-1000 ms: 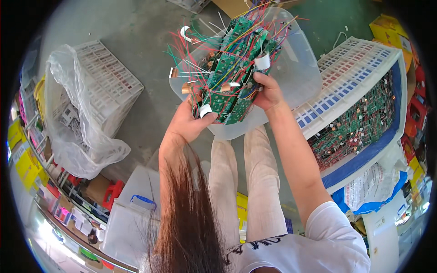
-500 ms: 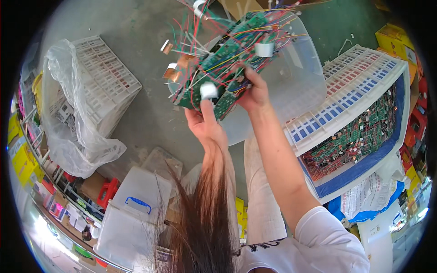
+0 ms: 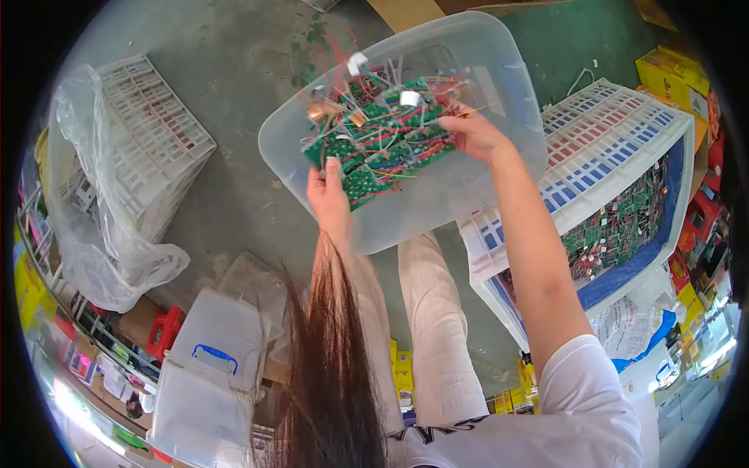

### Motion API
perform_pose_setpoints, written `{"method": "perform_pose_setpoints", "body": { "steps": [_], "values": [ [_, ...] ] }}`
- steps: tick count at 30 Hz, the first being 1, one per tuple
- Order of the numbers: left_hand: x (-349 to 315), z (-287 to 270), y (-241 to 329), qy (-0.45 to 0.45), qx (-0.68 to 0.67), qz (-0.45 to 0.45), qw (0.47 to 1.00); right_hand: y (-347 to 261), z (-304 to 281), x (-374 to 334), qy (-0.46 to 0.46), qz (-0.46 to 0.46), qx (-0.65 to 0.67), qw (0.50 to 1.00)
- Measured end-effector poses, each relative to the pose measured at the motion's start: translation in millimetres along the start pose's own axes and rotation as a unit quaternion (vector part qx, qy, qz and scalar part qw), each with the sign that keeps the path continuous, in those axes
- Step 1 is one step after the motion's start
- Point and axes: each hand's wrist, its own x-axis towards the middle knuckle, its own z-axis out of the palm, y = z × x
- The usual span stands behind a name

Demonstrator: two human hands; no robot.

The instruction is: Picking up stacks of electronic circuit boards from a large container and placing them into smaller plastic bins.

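Between my two hands is a bundle of green circuit boards trailing red, white and yellow wires, with bits of copper-coloured and white tape on it. My left hand grips its near left corner, thumb on top. At the right end my right hand is closed round the boards; its fingertips are partly hidden by wires. Directly beneath is a clear plastic bin, and the bundle is over or inside its opening. Whether the boards touch the bin's bottom I cannot tell.
On the right a white slatted crate with blue lining holds many more wired boards. A white crate with a plastic bag over it stands left. A lidded clear box is near left. Yellow boxes sit far right.
The bundle has moved away from the near left, lower over the bin, and lies flatter. Both hands went with it, the right one further right. The bin now shows more fully.
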Motion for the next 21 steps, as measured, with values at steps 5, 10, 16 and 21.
{"method": "perform_pose_setpoints", "body": {
  "steps": [5, 10, 16, 21],
  "values": [
    [23, 18, -57, 0.013, -0.059, 0.008, 0.998, 21, -28, 50, 0.042, 0.025, -0.189, 0.981],
    [54, 40, -102, 0.056, 0.019, 0.052, 0.997, 40, -48, 78, 0.144, -0.083, -0.335, 0.927],
    [72, 50, -116, 0.073, 0.028, 0.047, 0.996, 54, -59, 100, 0.179, -0.099, -0.381, 0.902],
    [68, 44, -120, 0.094, 0.047, 0.064, 0.992, 64, -54, 99, 0.186, -0.122, -0.399, 0.890]
  ]
}}
